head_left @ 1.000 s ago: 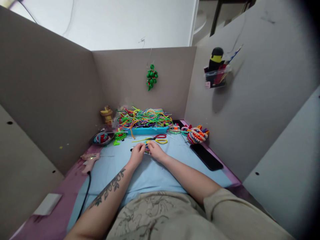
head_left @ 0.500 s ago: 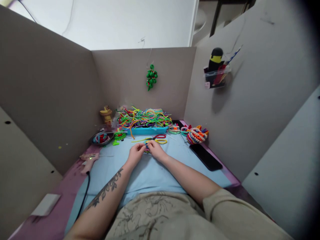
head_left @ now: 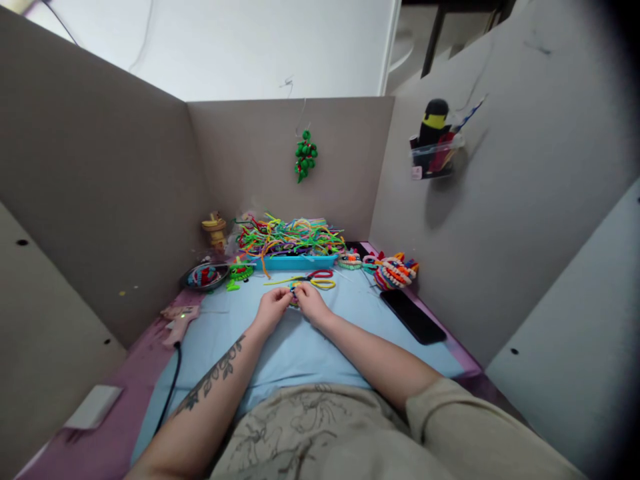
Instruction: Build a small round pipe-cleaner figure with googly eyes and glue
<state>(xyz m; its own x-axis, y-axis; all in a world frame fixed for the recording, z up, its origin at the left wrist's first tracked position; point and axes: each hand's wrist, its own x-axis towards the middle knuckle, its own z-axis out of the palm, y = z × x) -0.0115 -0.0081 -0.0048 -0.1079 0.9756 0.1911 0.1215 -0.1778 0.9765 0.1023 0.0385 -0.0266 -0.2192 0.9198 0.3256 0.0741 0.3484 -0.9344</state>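
Note:
Between my hands is a small multicoloured pipe-cleaner piece (head_left: 295, 300), mostly hidden by the fingers. My left hand (head_left: 274, 307) pinches it from the left, and my right hand (head_left: 311, 303) pinches it from the right. Both hands are closed, the fingertips almost meeting. Just beyond them lie scissors (head_left: 320, 279) with red and yellow handles, and a yellow pipe cleaner (head_left: 280, 282) runs beside the blades. Farther back, a blue tray (head_left: 300, 263) is heaped with tangled pipe cleaners (head_left: 290, 237) in many colours.
On the left are a pink glue gun (head_left: 181, 323) with a black cord, a dark bowl (head_left: 205, 277) and a green pipe-cleaner figure (head_left: 241, 270). A black phone (head_left: 413, 317) and an orange striped craft piece (head_left: 395, 272) lie right. Grey panels (head_left: 285, 160) enclose the table.
The whole view has shifted very slightly. My hands stay in the same place, still pinching the pipe-cleaner piece, with only slight finger movement.

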